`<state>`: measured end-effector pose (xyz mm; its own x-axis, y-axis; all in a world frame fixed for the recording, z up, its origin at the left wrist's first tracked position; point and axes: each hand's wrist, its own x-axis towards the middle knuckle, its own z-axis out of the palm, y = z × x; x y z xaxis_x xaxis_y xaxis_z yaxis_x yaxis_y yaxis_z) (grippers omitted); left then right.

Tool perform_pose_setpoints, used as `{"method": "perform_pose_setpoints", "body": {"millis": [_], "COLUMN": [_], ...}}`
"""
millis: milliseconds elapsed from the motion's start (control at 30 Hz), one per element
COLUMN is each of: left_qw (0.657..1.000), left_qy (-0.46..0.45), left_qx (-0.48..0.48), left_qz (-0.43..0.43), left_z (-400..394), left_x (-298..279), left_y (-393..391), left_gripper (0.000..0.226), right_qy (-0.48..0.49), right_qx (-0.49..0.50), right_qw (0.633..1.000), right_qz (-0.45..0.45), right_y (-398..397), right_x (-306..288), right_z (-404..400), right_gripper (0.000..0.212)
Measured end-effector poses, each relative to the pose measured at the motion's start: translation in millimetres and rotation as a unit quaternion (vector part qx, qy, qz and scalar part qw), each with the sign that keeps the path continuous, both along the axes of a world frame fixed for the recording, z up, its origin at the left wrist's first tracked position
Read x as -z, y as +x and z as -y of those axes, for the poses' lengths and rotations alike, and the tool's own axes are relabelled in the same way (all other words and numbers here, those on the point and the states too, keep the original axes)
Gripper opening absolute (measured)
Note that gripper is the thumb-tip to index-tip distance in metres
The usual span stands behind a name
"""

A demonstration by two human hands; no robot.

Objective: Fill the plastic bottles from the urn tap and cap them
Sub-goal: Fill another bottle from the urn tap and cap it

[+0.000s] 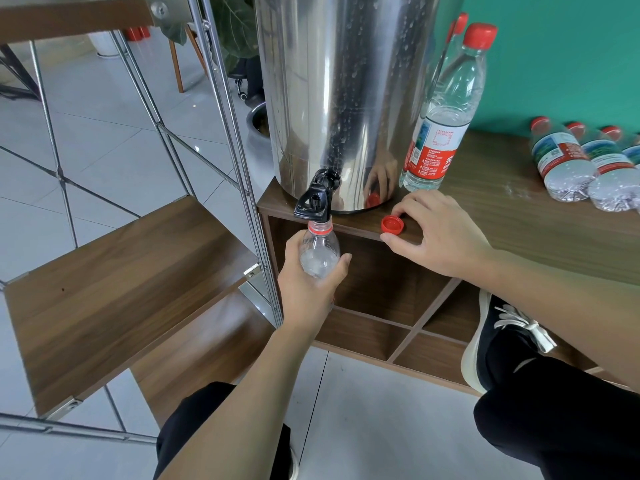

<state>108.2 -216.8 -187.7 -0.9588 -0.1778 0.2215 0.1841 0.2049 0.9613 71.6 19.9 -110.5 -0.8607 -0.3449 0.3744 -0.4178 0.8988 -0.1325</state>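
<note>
A teal wall [554, 57] backed the wooden desk [540, 216], where the steel urn [346, 91] stood at the left front corner beside a capped bottle [440, 133]. Under its black tap [313, 202], the left hand [308, 285] gripped an uncapped bottle [320, 251]. The right hand [440, 233] rested at the front edge, its fingers [401, 242] relaxed around a loose red cap [392, 224].

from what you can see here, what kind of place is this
Probably an office or shop drinks corner: a steel urn on a wooden cubby cabinet, a tiled floor, and a rolling chair base behind.
</note>
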Motion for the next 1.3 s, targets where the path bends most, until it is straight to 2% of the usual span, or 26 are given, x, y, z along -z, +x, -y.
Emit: {"method": "perform_pose_setpoints", "body": {"millis": [433,667,1300], "left_qw": [1.000,1.000,1.000], "left_qy": [-0.005,-0.006,-0.001], "left_qx": [0.000,-0.004,-0.004], "left_qz": [0.001,-0.002,-0.004], "left_z": [0.2,0.2,0.3], "left_x": [0.7,-0.6,-2.1], "left_y": [-0.4,0.2,0.1], "left_gripper": [0.070,0.068,0.067], "right_qy": [0.003,0.001,0.004], "right_qx": [0.004,0.005,0.009], "right_qw": [1.000,1.000,1.000], "right_qz": [0.002,0.003,0.016], "right_y": [0.3,0.1,-0.2], "right_x": [-0.3,0.8,-1.9], "right_z": [0.6,0.2,1.0], "right_gripper": [0.044,0.052,0.053]}}
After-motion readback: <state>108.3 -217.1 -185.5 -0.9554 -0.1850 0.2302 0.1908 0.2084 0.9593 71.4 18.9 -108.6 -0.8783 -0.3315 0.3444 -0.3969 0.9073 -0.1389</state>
